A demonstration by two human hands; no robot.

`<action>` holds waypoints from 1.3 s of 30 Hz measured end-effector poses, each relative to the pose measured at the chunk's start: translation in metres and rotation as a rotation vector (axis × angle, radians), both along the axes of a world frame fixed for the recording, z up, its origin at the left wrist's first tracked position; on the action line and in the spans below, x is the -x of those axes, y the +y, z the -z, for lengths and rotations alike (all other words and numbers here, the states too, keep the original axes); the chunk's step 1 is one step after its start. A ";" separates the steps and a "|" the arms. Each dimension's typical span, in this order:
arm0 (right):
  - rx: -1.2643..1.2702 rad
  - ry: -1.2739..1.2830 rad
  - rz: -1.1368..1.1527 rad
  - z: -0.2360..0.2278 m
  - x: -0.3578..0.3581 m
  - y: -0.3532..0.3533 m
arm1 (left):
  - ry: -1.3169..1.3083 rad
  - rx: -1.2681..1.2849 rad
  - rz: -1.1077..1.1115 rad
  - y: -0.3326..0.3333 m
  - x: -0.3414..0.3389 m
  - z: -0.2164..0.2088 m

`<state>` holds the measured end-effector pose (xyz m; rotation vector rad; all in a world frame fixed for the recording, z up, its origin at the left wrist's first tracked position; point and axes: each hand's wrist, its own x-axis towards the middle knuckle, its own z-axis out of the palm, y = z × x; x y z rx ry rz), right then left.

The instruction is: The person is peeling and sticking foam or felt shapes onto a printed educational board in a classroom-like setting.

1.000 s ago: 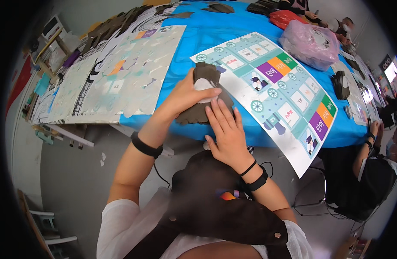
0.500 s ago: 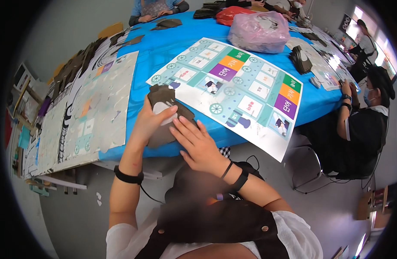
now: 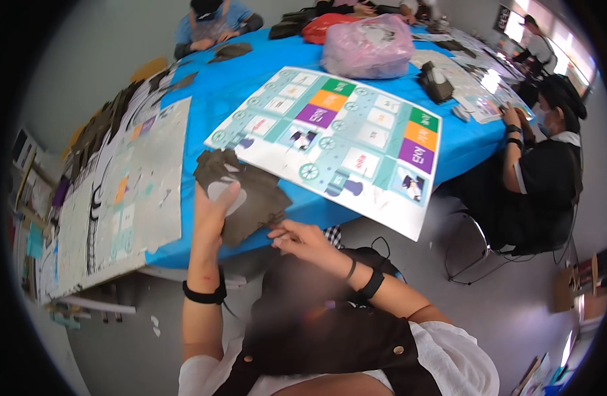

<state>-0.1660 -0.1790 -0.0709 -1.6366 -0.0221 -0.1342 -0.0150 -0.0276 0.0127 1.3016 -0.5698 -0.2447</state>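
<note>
My left hand grips a flat dark brown piece with jagged edges and a pale oval patch, holding it up at the near edge of the blue table; the thumb lies over the pale patch. My right hand hovers just below the piece's lower right corner, fingers spread and pointing left, fingertips at or near its edge. Both wrists wear black bands. A large printed board sheet with coloured squares lies right behind the piece and overhangs the table's front edge.
A long printed panel covers the table's left side. A pink plastic bag sits farther back, with more dark pieces around it. A seated person in black works at the right; another person sits at the far end.
The view swung left and the table shifted right. My right hand came off the brown piece and dropped below it. My left hand still holds the piece.
</note>
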 end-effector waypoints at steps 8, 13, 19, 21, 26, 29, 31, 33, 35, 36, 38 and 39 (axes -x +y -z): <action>-0.472 0.095 -0.184 -0.045 -0.006 0.017 | 0.385 0.601 0.293 0.045 -0.030 0.029; -0.585 0.135 -0.145 -0.043 -0.018 0.019 | 0.476 0.262 -0.039 0.047 -0.022 0.001; -0.208 0.032 -0.012 -0.008 -0.012 0.021 | -0.511 -0.566 -0.102 -0.007 -0.016 -0.015; -0.033 0.065 0.019 -0.028 -0.007 0.019 | -0.502 -0.511 -0.090 -0.002 -0.019 -0.007; 0.050 0.109 -0.019 -0.040 -0.009 0.011 | -0.305 -0.448 -0.135 -0.002 0.011 -0.011; 0.029 -0.182 0.088 -0.043 0.006 0.014 | -0.141 -0.374 -0.042 -0.006 0.013 -0.014; -0.184 0.124 0.000 -0.045 0.006 0.012 | -0.135 -0.324 -0.022 -0.010 0.015 -0.014; -0.407 -0.021 0.042 -0.036 0.014 0.016 | -0.098 -0.282 0.029 -0.016 0.017 -0.013; -0.404 0.097 0.070 -0.045 0.013 0.017 | -0.073 -0.291 0.023 -0.013 0.020 -0.012; -0.399 0.218 0.096 -0.048 0.012 0.018 | -0.045 -0.298 0.017 -0.011 0.022 -0.011; -0.403 0.185 0.095 -0.031 0.008 0.021 | -0.114 -0.272 -0.010 -0.008 0.026 -0.004; -0.406 0.155 0.095 -0.021 0.005 0.024 | -0.180 -0.243 -0.034 -0.007 0.028 0.000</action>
